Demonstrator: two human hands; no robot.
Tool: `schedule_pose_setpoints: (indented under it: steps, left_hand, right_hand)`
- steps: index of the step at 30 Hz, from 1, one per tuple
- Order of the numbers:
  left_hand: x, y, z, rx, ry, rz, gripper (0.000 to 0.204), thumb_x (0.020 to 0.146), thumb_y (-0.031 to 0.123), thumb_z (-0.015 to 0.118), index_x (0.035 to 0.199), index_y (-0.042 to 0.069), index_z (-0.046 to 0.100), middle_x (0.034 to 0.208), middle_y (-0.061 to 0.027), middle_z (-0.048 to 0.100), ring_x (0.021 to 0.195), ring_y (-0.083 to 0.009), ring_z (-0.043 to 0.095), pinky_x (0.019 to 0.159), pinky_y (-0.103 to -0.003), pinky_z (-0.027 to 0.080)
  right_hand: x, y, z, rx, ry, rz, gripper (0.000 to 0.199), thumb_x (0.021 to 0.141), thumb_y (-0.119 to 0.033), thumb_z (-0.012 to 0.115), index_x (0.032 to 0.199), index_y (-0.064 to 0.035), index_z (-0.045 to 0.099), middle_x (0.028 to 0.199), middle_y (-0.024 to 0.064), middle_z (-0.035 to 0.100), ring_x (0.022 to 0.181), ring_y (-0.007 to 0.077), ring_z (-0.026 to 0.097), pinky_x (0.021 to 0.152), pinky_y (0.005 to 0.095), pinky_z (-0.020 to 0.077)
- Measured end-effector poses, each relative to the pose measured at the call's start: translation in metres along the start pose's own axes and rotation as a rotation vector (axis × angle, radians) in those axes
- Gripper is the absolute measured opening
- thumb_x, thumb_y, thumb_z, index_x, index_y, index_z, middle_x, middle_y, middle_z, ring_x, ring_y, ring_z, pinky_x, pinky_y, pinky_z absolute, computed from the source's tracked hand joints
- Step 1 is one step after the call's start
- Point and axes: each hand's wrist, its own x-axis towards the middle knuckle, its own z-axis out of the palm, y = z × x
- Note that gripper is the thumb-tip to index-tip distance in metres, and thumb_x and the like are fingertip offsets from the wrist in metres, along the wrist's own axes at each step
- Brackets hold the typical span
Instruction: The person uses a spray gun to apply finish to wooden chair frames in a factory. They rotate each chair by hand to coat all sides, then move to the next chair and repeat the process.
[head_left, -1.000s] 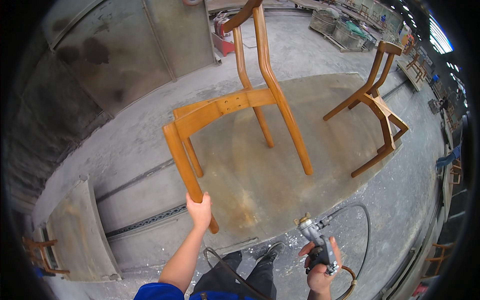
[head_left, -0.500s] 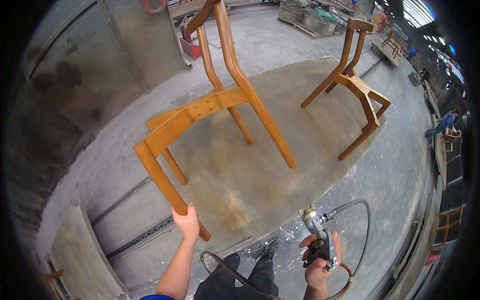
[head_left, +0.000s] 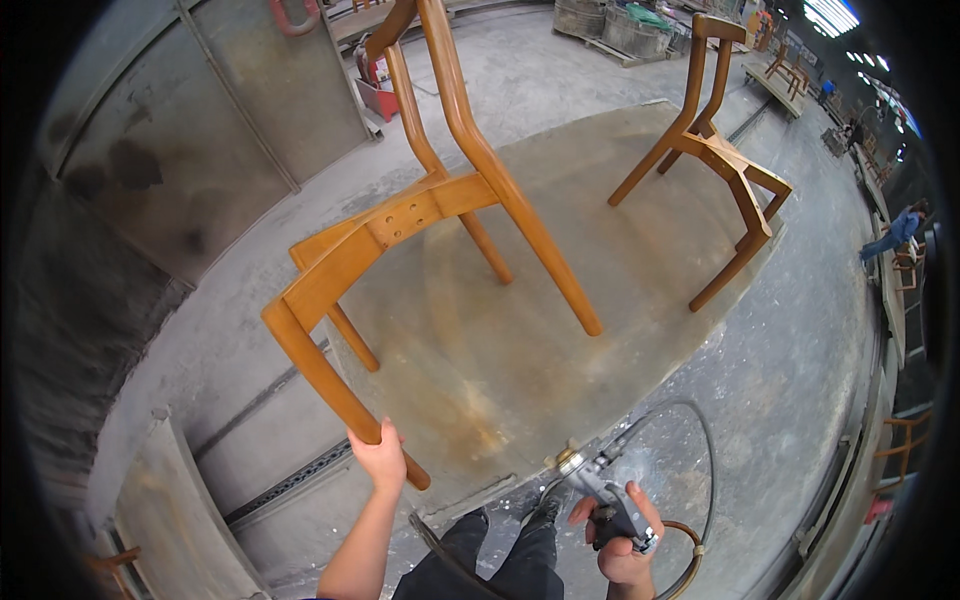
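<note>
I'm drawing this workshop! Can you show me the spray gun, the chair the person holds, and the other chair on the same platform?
Spray gun (head_left: 603, 490): head view, on its metal body.
Held chair (head_left: 440, 200): head view, on its wooden rail.
Other chair (head_left: 718, 157): head view, on its wooden rail.

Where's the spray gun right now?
In the head view, the spray gun is low and right of centre, held in the right hand, just right of the dark trousers.

Left hand (head_left: 381, 460) grips chair leg (head_left: 330, 382); right hand (head_left: 626, 564), spray gun (head_left: 612, 500).
</note>
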Motion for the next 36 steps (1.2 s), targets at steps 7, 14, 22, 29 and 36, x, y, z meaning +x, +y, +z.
schedule_pose_setpoints:
  steps: [7,14,22,29,36]
  left_hand:
    - [-0.007,-0.006,0.004,-0.003,0.005,-0.036,0.036,0.090,0.005,0.065,0.118,0.000,0.043,0.082,-0.0081,0.058,0.059,-0.0159,0.061,0.055,-0.031,0.054]
    - [-0.009,-0.009,0.006,-0.006,-0.002,-0.054,0.038,0.091,0.004,0.065,0.121,-0.001,0.043,0.084,-0.0081,0.057,0.060,-0.0159,0.061,0.056,-0.030,0.054]
    - [-0.007,-0.017,0.009,-0.039,-0.010,-0.012,0.038,0.091,0.001,0.064,0.122,-0.001,0.042,0.088,-0.0087,0.058,0.064,-0.0149,0.061,0.057,-0.030,0.056]
    - [-0.003,-0.009,0.012,-0.017,0.000,-0.027,0.039,0.091,0.003,0.066,0.122,-0.001,0.042,0.085,-0.0086,0.059,0.062,-0.0152,0.061,0.057,-0.030,0.055]
    - [0.003,-0.003,0.019,-0.002,0.014,0.003,0.029,0.093,0.007,0.065,0.111,0.002,0.043,0.084,-0.0092,0.055,0.054,-0.0175,0.059,0.052,-0.032,0.051]
  right_hand:
    - [-0.001,0.003,-0.012,-0.076,0.139,-0.023,0.092,0.093,-0.069,0.052,0.160,-0.0171,0.016,0.085,0.0235,0.065,0.068,0.0259,0.065,0.045,0.0261,0.0451]
    - [0.000,0.002,-0.011,-0.238,0.198,-0.023,0.092,0.092,-0.069,0.052,0.160,-0.0167,0.017,0.086,0.0231,0.065,0.067,0.0223,0.064,0.046,0.0257,0.0448]
    - [0.009,0.012,0.005,-0.151,0.333,-0.056,0.101,0.088,-0.073,0.054,0.160,-0.0139,0.015,0.090,0.0220,0.064,0.073,0.0259,0.065,0.046,0.0254,0.0442]
    - [0.021,0.063,0.019,0.000,0.238,0.108,0.075,0.099,-0.050,0.061,0.157,-0.0097,0.034,0.093,0.0159,0.068,0.062,0.0109,0.058,0.052,0.0217,0.0449]
    - [0.049,0.138,0.082,0.314,-0.054,0.256,0.066,0.099,-0.033,0.067,0.152,-0.0019,0.041,0.103,0.0140,0.070,0.079,0.0109,0.063,0.070,0.0250,0.0523]
